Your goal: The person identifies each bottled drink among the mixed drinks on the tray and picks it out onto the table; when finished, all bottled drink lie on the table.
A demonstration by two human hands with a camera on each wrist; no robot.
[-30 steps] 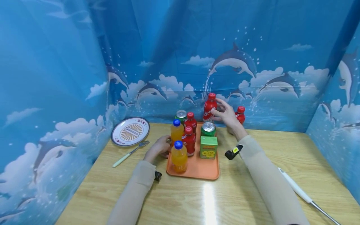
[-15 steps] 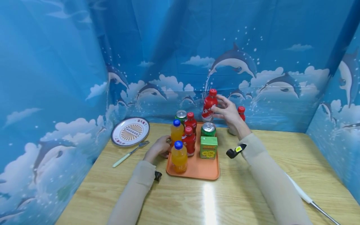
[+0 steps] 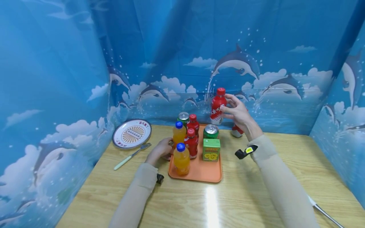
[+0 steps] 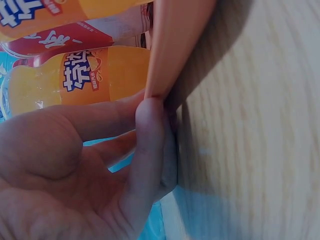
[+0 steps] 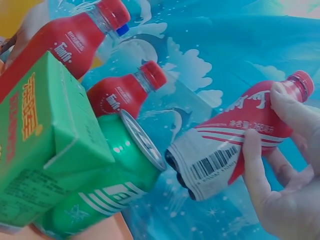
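My right hand grips a red-capped bottle by its upper part and holds it off the table, behind the tray's right side. Its barcode and dark base show in the right wrist view. At the left edge of the orange tray, my left hand pinches the rim between thumb and fingers. On the tray stand two orange soda bottles, two red bottles, a green can and a green drink carton. A second green can is partly hidden at the back.
Another red bottle stands behind my right hand, mostly hidden. To the left lie a patterned plate and a fork with a pale green handle. A metal-shafted tool lies partly under my right arm. Dolphin-printed curtains enclose the table.
My right hand has lifted the red bottle a little and carried it to the right, away from the tray. The left hand and the tray have stayed in place.
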